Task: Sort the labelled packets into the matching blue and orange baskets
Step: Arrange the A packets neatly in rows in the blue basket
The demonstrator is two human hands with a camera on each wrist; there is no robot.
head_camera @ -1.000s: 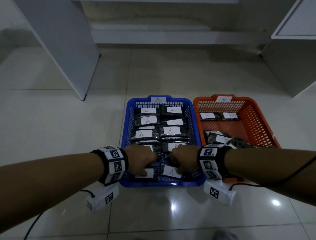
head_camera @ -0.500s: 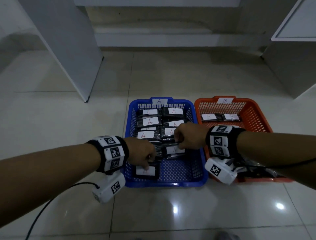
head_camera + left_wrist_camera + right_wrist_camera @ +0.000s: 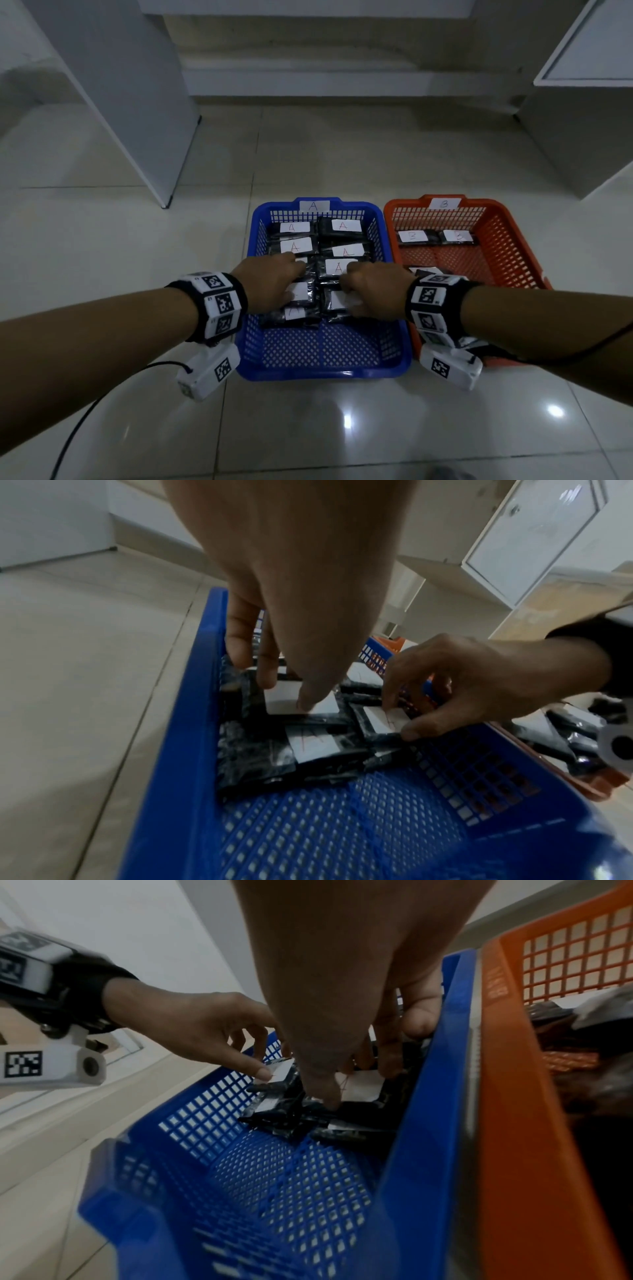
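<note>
A white card marked "A" (image 3: 313, 206) was fixed to the far rim of the blue basket (image 3: 325, 371), and a card marked "B" (image 3: 444, 203) to the far rim of the orange basket (image 3: 513, 236). Red "A" letters were read on white labels of black packets (image 3: 342, 226) in the blue basket. "B" was read on two packet labels (image 3: 412, 235) in the orange basket.

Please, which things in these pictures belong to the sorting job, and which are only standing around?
For the job:
blue basket, tagged A
orange basket, tagged B
A packets in the blue basket
B packets in the orange basket
left hand and right hand, both on packets in the blue basket

Only standing around:
white cabinet
white panel
</note>
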